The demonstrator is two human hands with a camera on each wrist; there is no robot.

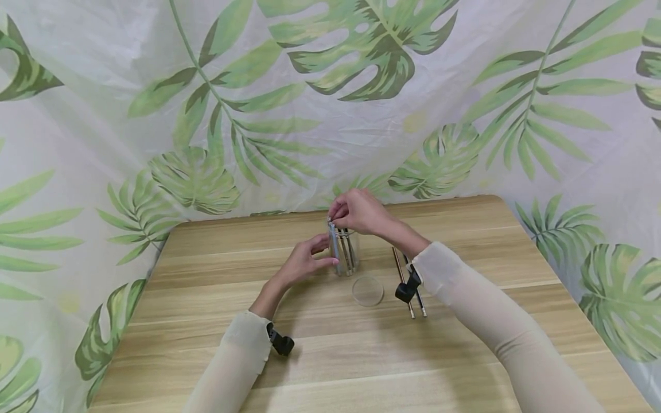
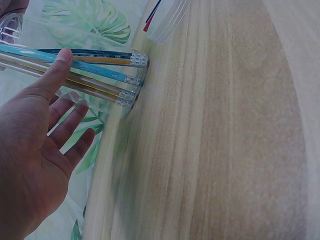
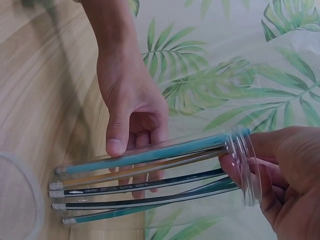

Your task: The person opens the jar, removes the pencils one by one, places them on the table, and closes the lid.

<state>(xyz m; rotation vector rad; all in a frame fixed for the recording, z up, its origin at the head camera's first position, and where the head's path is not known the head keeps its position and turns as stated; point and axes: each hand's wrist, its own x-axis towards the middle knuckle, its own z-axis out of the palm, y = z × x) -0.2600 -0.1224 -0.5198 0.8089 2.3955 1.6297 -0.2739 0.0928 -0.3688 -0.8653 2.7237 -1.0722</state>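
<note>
A clear jar (image 1: 355,252) stands upright near the table's far edge with several pencils inside, eraser ends down. One is light blue (image 3: 145,156), another gold (image 3: 150,166), others dark or teal. My left hand (image 1: 302,263) holds the jar from the left, thumb (image 2: 56,72) on the near side and fingers behind it. At the jar's mouth is my right hand (image 1: 361,212), its fingers curled over the rim and pinching the top of a pencil; the fingertips are partly hidden. In the right wrist view, the right hand (image 3: 295,175) overlaps the threaded rim.
A clear round lid (image 1: 368,291) lies on the wooden table (image 1: 320,367) in front of the jar. To its right, two pencils (image 1: 411,307) lie side by side, partly under the right wrist. A leaf-patterned sheet (image 1: 289,143) hangs behind the table.
</note>
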